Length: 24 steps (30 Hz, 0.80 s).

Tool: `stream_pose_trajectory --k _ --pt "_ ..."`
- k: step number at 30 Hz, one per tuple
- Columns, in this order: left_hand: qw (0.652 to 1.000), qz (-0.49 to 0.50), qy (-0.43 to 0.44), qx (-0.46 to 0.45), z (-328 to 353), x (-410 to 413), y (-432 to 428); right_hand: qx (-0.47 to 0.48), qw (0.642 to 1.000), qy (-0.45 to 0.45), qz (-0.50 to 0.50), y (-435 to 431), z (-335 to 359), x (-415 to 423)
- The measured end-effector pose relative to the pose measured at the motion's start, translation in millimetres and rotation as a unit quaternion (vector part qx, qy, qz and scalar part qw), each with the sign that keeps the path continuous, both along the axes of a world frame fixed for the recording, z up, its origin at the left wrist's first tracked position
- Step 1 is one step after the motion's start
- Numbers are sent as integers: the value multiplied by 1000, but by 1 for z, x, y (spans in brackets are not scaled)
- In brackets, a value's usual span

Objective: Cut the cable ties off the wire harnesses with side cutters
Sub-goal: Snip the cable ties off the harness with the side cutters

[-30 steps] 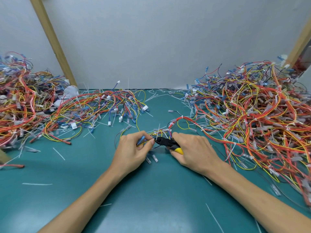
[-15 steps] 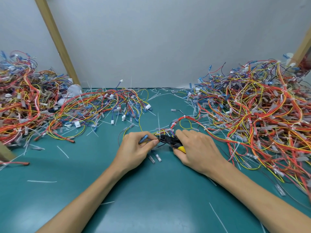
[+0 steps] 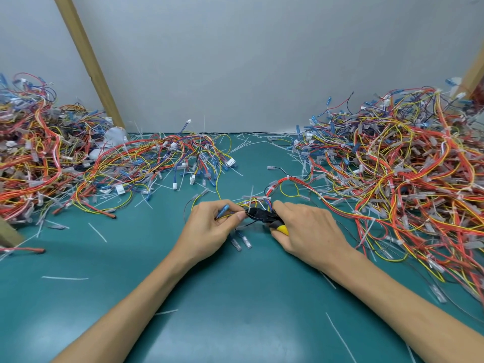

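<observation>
The left hand (image 3: 209,227) pinches a harness (image 3: 252,203) between thumb and forefinger, with a blue terminal (image 3: 222,211) sticking up past the knuckles. The right hand (image 3: 310,231) is curled round the cutters (image 3: 263,214), a bit of yellow grip showing under the thumb. The black nose points left and touches the wires just beside the left thumb tip; whether the blades are closed cannot be told. Both hands work mid-counter (image 3: 235,297), and two clear terminals (image 3: 241,243) lie just below them.

The harness trails right into the right heap (image 3: 406,166), which runs from the wall (image 3: 235,61) down along the right edge. A left heap (image 3: 36,158) fills the far left, touching a middle heap (image 3: 157,158) that reaches toward the centre. Between the middle and right heaps a green lane runs back to the counter's far edge at the wall, littered with cut ties (image 3: 251,144). The near counter around the forearms shows green, with single ties lying on it. A wooden post (image 3: 86,56) leans at the left and another (image 3: 474,72) stands at the right edge.
</observation>
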<state>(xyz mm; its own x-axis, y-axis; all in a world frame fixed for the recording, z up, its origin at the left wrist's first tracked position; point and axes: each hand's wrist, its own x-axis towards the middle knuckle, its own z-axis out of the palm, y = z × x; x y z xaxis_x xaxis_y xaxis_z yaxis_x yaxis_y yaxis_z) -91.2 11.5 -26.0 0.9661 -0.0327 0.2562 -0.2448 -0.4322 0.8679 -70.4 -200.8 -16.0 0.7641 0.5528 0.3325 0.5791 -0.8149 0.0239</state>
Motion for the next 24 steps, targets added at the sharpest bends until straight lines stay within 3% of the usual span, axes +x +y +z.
stream_pose_trajectory --k 24 --pt "999 16 -29 23 5 -4 -3 31 999 43 -5 -1 -2 3"
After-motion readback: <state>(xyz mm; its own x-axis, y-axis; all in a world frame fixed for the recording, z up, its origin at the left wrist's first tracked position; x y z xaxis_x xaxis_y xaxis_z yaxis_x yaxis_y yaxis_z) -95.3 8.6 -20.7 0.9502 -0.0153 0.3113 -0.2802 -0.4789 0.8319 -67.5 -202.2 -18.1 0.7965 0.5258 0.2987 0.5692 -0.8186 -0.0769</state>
